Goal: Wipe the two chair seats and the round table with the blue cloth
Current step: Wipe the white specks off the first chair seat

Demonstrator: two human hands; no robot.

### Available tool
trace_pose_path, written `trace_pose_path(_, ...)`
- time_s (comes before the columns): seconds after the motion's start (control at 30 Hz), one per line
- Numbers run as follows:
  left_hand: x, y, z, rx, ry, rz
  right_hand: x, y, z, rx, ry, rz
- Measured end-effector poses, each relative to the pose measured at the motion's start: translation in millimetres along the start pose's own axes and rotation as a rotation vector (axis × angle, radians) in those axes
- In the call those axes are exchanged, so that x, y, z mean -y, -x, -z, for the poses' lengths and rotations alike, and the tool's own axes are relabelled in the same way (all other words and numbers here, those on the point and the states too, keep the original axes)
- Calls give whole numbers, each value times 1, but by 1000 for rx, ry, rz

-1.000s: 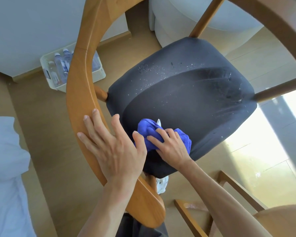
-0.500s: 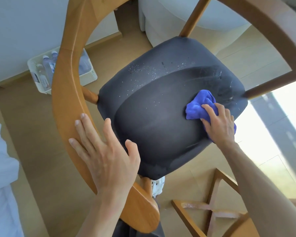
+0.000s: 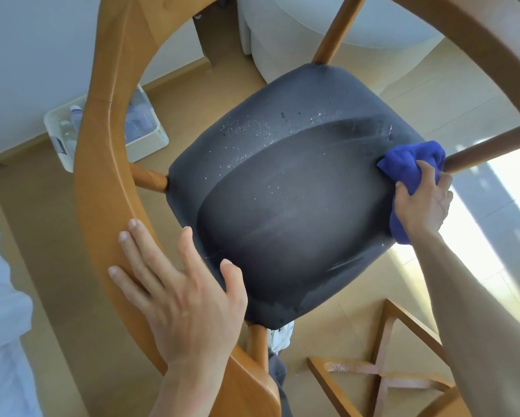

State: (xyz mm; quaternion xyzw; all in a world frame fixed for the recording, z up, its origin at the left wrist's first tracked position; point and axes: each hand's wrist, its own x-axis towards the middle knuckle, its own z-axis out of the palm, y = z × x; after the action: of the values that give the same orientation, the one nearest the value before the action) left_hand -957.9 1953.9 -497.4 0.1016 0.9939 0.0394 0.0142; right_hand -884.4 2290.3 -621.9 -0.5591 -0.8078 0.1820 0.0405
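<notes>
I see my left hand (image 3: 180, 299) laid flat on the curved wooden backrest (image 3: 102, 182) of the chair, fingers (image 3: 138, 245) straight and spread wide, holding nothing; the thumb reaches toward the near edge of the dark seat (image 3: 283, 212). The forearm rises from the bottom of the view.

My right hand (image 3: 421, 203) is at the right edge of the seat, its arm stretched in from the lower right corner. Its fingers are curled over the blue cloth (image 3: 409, 164) and grip it in a bunch, pressed against the seat's right side, just beside the wooden rail (image 3: 487, 149) that joins the frame there. Part of the cloth hangs below the palm, off the seat edge.

The cloth is crumpled; its longer run lies along the seat's right edge, from the rail down toward my wrist.

On the seat, pale specks sit on the far half, and smeared streaks cross the near half.

Beyond the backrest, a white basket (image 3: 150, 142) with bottles stands on the floor against the wall. Below the seat's near right corner, a crossed wooden frame (image 3: 382, 377) is in view.
</notes>
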Motion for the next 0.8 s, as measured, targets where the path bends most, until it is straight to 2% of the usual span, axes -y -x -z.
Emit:
trace_pose_path(0.23,-1,0,2,-19,36,-14,27,78,-27,7,116,228)
trace_pose_path(0.53,1,1,3,-11,72,-38,48,186,-49,55,122,446)
trace_pose_path(0.7,2,2,4,-12,81,-47,49,237,-57,121,79,585)
trace_pose_path(0.8,2,2,4,-15,84,-52,40,257,-57,189,91,734)
